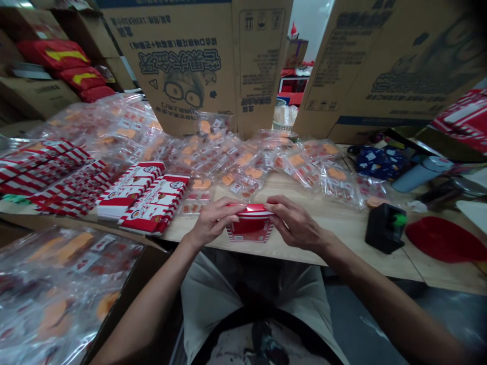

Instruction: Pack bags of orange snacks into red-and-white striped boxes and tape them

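A small red and white striped carton (249, 229) stands upright at the front edge of the table, close to my body. My left hand (215, 219) grips its upper left corner, thumb and fingers pinched at the top flap. On the other side my right hand (291, 220) pinches the upper right corner. The red top flap lies between both hands, with a white edge below it. Just beyond the carton are clear plastic packets (243, 175) with orange pieces and small printed sachets inside.
Flat striped cartons (152, 203) lie stacked to the left. An open box (125, 304) of packets sits front left. A black tape dispenser (386, 228), a red plate-like item (447, 239) and a blue bottle (422, 172) are right. Large cardboard boxes (190, 66) stand behind.
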Demonstrator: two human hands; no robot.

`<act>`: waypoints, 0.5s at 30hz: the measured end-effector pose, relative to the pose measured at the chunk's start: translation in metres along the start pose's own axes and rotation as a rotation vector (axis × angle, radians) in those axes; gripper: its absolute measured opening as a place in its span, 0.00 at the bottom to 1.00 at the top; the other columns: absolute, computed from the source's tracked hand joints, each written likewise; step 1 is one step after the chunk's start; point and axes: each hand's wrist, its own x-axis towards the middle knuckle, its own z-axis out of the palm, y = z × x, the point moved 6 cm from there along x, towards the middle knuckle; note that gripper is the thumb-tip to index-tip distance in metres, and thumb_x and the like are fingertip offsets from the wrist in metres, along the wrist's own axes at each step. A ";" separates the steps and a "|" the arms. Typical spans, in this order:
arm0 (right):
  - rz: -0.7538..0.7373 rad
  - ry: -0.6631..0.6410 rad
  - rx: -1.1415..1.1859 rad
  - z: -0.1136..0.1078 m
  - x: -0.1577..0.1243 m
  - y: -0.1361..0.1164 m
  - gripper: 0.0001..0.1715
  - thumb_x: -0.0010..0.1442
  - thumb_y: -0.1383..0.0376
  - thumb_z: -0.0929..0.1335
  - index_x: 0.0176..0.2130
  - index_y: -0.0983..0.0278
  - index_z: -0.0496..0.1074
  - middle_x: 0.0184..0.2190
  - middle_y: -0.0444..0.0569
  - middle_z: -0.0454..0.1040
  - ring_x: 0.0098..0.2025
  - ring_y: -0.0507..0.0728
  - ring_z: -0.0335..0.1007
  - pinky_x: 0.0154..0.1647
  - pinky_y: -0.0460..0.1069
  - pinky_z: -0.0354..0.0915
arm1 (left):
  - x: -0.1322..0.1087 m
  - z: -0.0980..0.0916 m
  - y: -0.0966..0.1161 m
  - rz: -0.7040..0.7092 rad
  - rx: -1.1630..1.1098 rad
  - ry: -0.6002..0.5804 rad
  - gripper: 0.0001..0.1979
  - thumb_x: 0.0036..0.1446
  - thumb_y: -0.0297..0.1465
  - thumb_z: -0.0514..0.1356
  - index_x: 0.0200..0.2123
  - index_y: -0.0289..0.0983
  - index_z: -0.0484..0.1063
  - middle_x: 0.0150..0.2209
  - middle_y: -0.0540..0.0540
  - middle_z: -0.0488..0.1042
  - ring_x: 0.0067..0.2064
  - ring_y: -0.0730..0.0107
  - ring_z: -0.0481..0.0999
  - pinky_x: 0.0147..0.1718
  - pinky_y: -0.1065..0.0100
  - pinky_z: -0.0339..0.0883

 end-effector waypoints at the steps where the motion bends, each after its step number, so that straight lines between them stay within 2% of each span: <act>1: -0.010 0.008 -0.004 0.000 -0.002 0.001 0.18 0.66 0.72 0.62 0.55 0.62 0.65 0.50 0.59 0.70 0.52 0.62 0.69 0.50 0.57 0.72 | 0.000 -0.001 0.000 0.032 0.042 -0.006 0.15 0.65 0.30 0.62 0.54 0.42 0.77 0.48 0.38 0.80 0.47 0.63 0.81 0.44 0.64 0.76; 5: -0.022 0.072 -0.005 0.001 -0.003 0.005 0.20 0.66 0.73 0.61 0.54 0.60 0.68 0.49 0.58 0.73 0.51 0.61 0.72 0.48 0.56 0.73 | 0.009 -0.003 0.008 0.074 0.199 -0.006 0.12 0.63 0.29 0.65 0.50 0.42 0.80 0.46 0.40 0.81 0.44 0.65 0.82 0.41 0.67 0.76; 8: -0.008 0.128 0.011 0.003 0.002 0.003 0.18 0.65 0.73 0.62 0.52 0.59 0.70 0.48 0.56 0.74 0.49 0.60 0.73 0.48 0.56 0.74 | 0.023 0.006 0.015 0.057 0.332 -0.101 0.12 0.63 0.34 0.65 0.50 0.42 0.79 0.48 0.40 0.81 0.46 0.63 0.82 0.42 0.66 0.76; 10: 0.022 0.186 0.036 0.002 0.003 -0.001 0.17 0.65 0.73 0.62 0.50 0.60 0.72 0.47 0.56 0.74 0.49 0.59 0.73 0.49 0.55 0.74 | 0.031 0.017 0.020 0.085 0.387 -0.169 0.13 0.66 0.35 0.61 0.52 0.43 0.78 0.45 0.42 0.81 0.43 0.64 0.82 0.38 0.68 0.75; 13: 0.174 0.268 0.042 -0.013 -0.009 0.008 0.20 0.65 0.74 0.61 0.52 0.60 0.72 0.53 0.56 0.72 0.54 0.58 0.71 0.54 0.54 0.73 | 0.043 0.032 0.021 0.146 0.419 -0.140 0.14 0.68 0.34 0.59 0.54 0.45 0.77 0.43 0.45 0.82 0.38 0.65 0.82 0.35 0.69 0.73; 15: 0.381 0.362 -0.053 -0.038 -0.037 0.028 0.23 0.63 0.75 0.61 0.54 0.60 0.72 0.56 0.55 0.70 0.57 0.58 0.69 0.56 0.54 0.72 | 0.053 0.043 0.017 0.171 0.433 -0.069 0.12 0.67 0.34 0.61 0.52 0.46 0.78 0.44 0.46 0.82 0.38 0.64 0.82 0.35 0.68 0.73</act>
